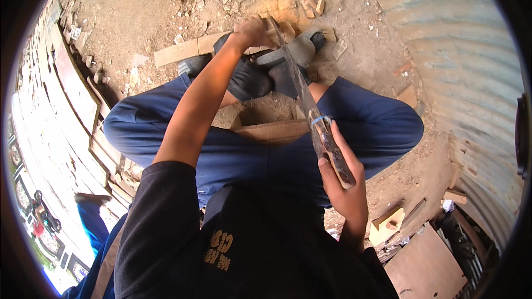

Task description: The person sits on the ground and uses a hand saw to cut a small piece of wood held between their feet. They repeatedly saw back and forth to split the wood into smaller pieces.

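I sit low with my knees apart in blue trousers, feet in dark shoes (260, 75) on sandy ground. My left hand (252, 32) reaches out past my feet and grips a small upright piece of wood (274, 27). My right hand (343, 182) is closed around the wooden handle of a long machete (302, 86), near my right thigh. Its blade runs forward and its tip meets the wood piece by my left hand. A blue band wraps the blade where it joins the handle.
A long flat plank (183, 50) lies on the ground by my feet, with wood chips (307, 3) scattered beyond. Corrugated metal sheeting (460, 61) curves along the right. Stacked boards (83, 105) line the left; wood offcuts (393, 221) lie at lower right.
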A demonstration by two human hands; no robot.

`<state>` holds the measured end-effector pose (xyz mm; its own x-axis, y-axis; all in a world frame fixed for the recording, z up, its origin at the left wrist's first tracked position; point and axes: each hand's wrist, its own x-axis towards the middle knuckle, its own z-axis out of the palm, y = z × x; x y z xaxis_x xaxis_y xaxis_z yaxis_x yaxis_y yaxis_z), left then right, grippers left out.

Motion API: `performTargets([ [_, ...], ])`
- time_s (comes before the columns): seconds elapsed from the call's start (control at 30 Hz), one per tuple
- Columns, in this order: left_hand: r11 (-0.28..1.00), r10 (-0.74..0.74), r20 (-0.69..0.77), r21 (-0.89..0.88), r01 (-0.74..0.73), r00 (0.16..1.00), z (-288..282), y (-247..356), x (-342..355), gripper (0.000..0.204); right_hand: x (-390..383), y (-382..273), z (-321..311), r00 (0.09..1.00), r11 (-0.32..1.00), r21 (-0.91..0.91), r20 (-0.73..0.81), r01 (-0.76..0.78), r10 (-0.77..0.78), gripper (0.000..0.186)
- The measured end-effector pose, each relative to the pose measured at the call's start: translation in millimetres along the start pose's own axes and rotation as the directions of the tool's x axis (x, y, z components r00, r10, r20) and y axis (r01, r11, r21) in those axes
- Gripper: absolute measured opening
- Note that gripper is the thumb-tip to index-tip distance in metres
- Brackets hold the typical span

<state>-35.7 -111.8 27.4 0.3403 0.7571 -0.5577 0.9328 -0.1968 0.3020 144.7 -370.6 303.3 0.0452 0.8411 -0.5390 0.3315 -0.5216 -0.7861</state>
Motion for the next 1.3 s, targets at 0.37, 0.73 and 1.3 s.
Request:
performTargets([
  [0.37,0.999,-0.042,-0.128,0.027,0.046,0.991,11,8,-11,0.108,6,0,18,0.995,0.993,-0.066,-0.012,0.101,-0.102,0.059],
  [0.73,0.989,-0.142,-0.069,0.024,0.144,0.987,5,17,-13,0.117,19,-4,6,0.993,0.980,-0.161,0.021,0.118,-0.117,0.061],
  [1.3,0.995,-0.093,-0.129,0.029,0.098,0.987,10,10,-15,0.117,-1,-8,-24,0.990,0.977,-0.159,0.043,0.141,-0.135,0.059],
])
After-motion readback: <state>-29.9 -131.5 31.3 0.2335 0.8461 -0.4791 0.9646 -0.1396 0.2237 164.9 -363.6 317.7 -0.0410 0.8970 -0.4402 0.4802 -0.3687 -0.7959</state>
